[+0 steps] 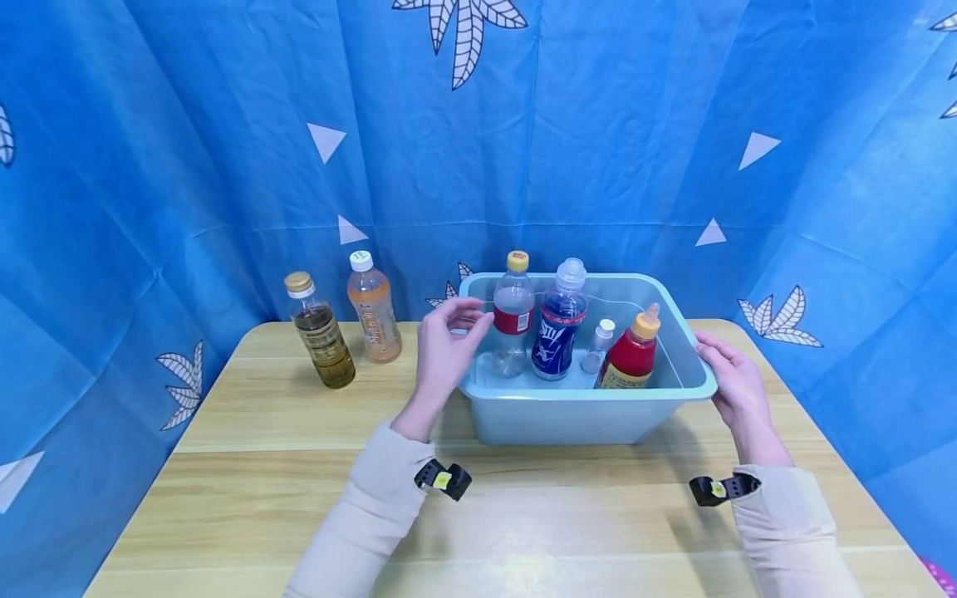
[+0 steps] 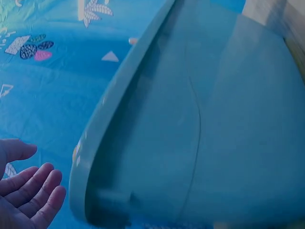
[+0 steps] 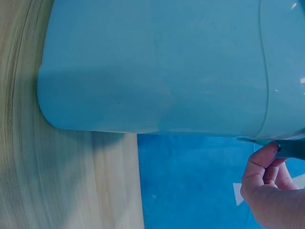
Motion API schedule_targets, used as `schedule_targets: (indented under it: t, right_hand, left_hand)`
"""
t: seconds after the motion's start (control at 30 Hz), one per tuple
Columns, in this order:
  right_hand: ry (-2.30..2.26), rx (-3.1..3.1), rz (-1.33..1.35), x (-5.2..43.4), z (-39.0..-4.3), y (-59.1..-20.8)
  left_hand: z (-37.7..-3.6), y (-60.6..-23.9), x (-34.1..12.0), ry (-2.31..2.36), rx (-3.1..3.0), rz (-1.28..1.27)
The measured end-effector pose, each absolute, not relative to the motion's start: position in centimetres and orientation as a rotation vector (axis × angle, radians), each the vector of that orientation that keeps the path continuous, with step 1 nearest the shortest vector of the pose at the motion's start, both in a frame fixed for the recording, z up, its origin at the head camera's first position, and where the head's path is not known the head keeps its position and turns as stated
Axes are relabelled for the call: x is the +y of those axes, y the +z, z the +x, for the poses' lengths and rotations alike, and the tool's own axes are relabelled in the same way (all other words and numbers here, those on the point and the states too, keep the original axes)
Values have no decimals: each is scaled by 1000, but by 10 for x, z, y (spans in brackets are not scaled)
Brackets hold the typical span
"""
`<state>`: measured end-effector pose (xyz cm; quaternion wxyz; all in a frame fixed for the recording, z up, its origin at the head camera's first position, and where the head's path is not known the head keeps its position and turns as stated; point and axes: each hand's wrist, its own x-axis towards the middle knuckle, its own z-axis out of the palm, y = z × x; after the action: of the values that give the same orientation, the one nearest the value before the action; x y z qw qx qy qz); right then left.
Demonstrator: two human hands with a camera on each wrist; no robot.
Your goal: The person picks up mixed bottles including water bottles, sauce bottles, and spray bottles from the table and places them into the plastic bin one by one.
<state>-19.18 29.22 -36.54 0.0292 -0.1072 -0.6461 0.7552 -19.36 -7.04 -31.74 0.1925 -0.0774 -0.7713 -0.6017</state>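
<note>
Blue-curtained wooden table (image 1: 299, 465): bin (image 1: 583, 411) loaded, likely heavy, stiff; grip rims at 3 and 9. Right hand (image 1: 728, 378) pinches rim; left hand (image 1: 444, 345) spread, free.

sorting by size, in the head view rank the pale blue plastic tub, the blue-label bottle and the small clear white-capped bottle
1. Pale blue plastic tub
2. Blue-label bottle
3. Small clear white-capped bottle
All sit close together, so nearness barely matters.

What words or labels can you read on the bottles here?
None reads for sure.
Blue bottle: white lettering, too blurred.
Orange bottle: vertical label print, too small.
Dark bottle, red-band bottle and red sauce bottle: labels unreadable.
Tub: no print visible.
</note>
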Motion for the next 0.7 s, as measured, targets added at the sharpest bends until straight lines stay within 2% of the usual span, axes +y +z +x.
schedule_targets:
  t: [0.7]
  right_hand:
    - [2340,-1983,-320,292,-193,-367]
  left_hand:
    - [-203,-321,-133,-1471,-2188,-89]
